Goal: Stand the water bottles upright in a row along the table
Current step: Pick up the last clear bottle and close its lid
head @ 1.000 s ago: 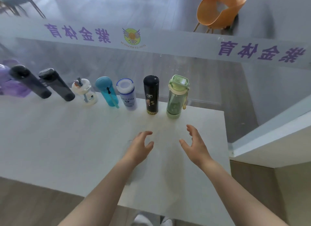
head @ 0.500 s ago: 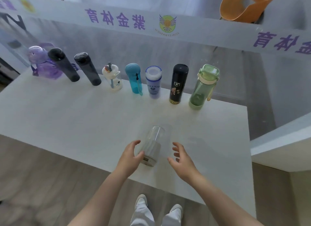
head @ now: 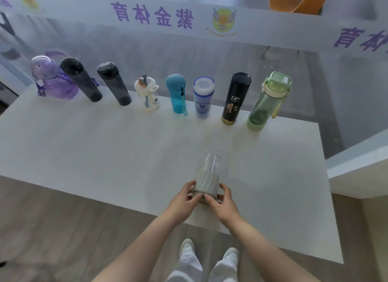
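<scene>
A clear bottle with a grey ribbed sleeve (head: 207, 176) stands near the front edge of the white table (head: 105, 147). My left hand (head: 184, 197) and my right hand (head: 220, 202) both grip its base from either side. Along the table's far edge several bottles stand upright in a row: a purple one (head: 52, 80), two dark grey ones (head: 81, 80) (head: 114, 83), a white one with a straw (head: 148, 94), a teal one (head: 177, 93), a blue-and-white one (head: 203, 98), a black one (head: 236, 98) and a green one (head: 268, 101).
A glass wall with a white banner of purple characters (head: 151, 16) runs right behind the row. An orange chair (head: 298, 0) stands beyond it. A white ledge (head: 357, 168) adjoins the table's right side. My feet (head: 210, 254) stand at the front edge.
The view tilted down and the clear grey-sleeved bottle came into sight. Both hands drew back toward the front edge and closed on its base.
</scene>
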